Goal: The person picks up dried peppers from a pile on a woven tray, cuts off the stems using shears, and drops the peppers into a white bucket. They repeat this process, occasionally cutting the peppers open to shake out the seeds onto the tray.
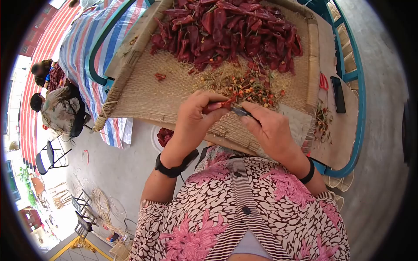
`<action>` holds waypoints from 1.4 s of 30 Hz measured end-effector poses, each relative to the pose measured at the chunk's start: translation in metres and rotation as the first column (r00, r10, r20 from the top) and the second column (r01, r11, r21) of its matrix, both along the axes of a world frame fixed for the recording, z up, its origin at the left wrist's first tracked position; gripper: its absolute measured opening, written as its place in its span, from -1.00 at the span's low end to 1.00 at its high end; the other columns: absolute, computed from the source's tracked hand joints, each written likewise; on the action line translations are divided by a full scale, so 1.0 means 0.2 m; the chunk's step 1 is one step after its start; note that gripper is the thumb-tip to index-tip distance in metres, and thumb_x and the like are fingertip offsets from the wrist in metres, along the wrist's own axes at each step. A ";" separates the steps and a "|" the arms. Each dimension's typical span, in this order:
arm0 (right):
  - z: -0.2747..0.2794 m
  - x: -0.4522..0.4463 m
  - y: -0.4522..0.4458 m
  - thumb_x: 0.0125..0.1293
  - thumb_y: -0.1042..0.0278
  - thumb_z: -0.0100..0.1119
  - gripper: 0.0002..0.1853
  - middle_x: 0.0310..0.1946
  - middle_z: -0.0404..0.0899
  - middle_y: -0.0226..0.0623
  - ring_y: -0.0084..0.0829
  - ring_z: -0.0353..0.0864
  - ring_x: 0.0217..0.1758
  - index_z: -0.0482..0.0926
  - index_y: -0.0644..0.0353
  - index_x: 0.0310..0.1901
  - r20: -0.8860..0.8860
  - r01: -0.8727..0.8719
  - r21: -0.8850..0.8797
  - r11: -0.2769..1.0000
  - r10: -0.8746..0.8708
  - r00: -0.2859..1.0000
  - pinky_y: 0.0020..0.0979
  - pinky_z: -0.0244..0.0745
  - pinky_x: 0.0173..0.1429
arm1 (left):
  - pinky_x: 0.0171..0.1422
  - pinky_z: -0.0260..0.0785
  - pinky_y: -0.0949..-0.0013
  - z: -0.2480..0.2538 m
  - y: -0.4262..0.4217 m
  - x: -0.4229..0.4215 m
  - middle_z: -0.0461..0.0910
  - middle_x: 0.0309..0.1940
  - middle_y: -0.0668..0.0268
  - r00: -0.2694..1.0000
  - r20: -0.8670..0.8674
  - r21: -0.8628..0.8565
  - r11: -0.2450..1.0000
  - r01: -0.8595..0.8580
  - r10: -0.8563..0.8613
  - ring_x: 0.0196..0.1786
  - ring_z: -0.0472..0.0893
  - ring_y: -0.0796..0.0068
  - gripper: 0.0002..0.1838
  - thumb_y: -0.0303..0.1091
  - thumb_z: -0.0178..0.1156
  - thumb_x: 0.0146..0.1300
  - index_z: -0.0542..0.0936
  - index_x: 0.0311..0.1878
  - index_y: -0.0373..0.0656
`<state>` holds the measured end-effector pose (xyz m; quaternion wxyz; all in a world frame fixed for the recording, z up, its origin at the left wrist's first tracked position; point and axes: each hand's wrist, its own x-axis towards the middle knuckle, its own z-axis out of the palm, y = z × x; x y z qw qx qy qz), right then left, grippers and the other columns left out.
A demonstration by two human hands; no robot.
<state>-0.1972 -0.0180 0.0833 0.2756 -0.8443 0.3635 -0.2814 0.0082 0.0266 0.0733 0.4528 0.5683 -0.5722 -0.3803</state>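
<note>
Over the woven tray (143, 95), likely for catching scraps | red chilli (212, 108) is being pinched by left hand (194, 118), seemingly for steadiness | dark tool (241, 112) is being gripped close by right hand (273, 132)

1. Your chillies (213, 39) are showing glossy, wrinkled skins.
2. You are facing a woven tray (148, 89), looking rough and matt.
3. The teal frame (361, 100) is resembling smooth painted metal.
4. You are wearing a matt cloth shirt (278, 213).
</note>
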 end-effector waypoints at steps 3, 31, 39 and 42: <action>0.01 0.00 0.00 0.35 0.22 0.16 -0.65 -0.23 0.64 -0.09 -0.20 0.67 -0.25 0.54 0.24 0.07 0.091 -0.062 0.192 0.980 0.045 0.995 -0.33 0.53 -0.20 | -0.04 0.42 0.51 -0.06 0.01 -0.02 0.63 -0.23 0.37 0.830 -0.554 0.167 0.986 0.026 0.072 -0.11 0.57 0.61 -0.79 -0.45 0.30 0.23 0.58 -0.08 -0.19; -0.04 -0.01 0.03 0.35 0.27 0.17 -0.66 -0.19 0.64 -0.02 -0.16 0.68 -0.20 0.54 0.30 0.05 0.147 -0.054 0.215 0.975 0.022 0.989 -0.35 0.54 -0.16 | -0.14 0.38 0.60 -0.14 0.02 -0.05 0.60 -0.32 0.48 0.625 -0.773 0.218 0.970 0.108 0.105 -0.29 0.53 0.75 -0.79 -0.39 0.30 0.26 0.55 -0.08 -0.20; -0.02 0.01 0.07 0.30 0.33 0.22 -0.70 -0.27 0.64 -0.14 -0.23 0.66 -0.38 0.56 0.23 0.02 0.051 0.075 -0.024 0.997 -0.074 0.996 -0.37 0.50 -0.38 | -0.05 0.37 0.48 -0.15 0.02 -0.14 0.50 -0.39 0.45 0.398 -0.900 0.235 0.967 0.101 0.177 -0.33 0.45 0.63 -0.85 -0.44 0.30 0.23 0.52 -0.20 -0.14; -0.02 0.01 0.08 0.32 0.33 0.19 -0.70 -0.35 0.61 -0.19 -0.33 0.62 -0.44 0.55 0.21 0.05 0.075 0.076 -0.016 0.997 -0.075 0.994 -0.40 0.45 -0.43 | 0.00 0.39 0.44 -0.16 0.02 -0.12 0.51 -0.37 0.45 0.399 -0.906 0.211 0.967 0.143 0.138 -0.33 0.46 0.62 -0.84 -0.44 0.30 0.23 0.52 -0.18 -0.15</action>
